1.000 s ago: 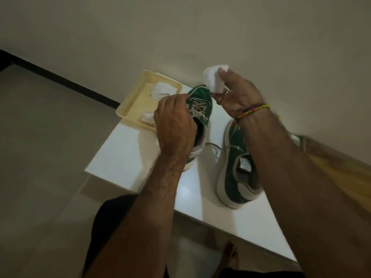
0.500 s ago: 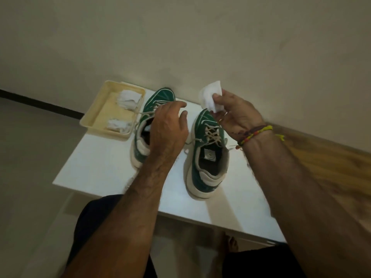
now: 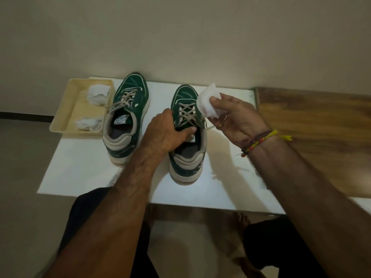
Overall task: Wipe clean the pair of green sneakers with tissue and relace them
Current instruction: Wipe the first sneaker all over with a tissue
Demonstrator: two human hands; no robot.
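On the white table (image 3: 84, 173) stand two green sneakers side by side, toes toward the wall, each with cream soles, grey heel collars and pale laces crossed over the tongue. Left sneaker (image 3: 128, 109) sits just beside a yellow tray (image 3: 60, 125); right sneaker (image 3: 187, 141) stands nearer the table's middle, one loose lace end trailing off its right side. At the right sneaker, the left hand (image 3: 166, 133) grips the collar by the tongue, its thumb reaching across the opening and its fingers curled over the shoe's left side. Beside that shoe's toe, the right hand (image 3: 234, 119) hovers above the table, thumb and fingers pinching a folded white tissue (image 3: 208, 103); a beaded bracelet (image 3: 261, 140) circles its wrist. Inside the tray lie two crumpled tissues (image 3: 96, 95), one at the far end, the other at the near end.
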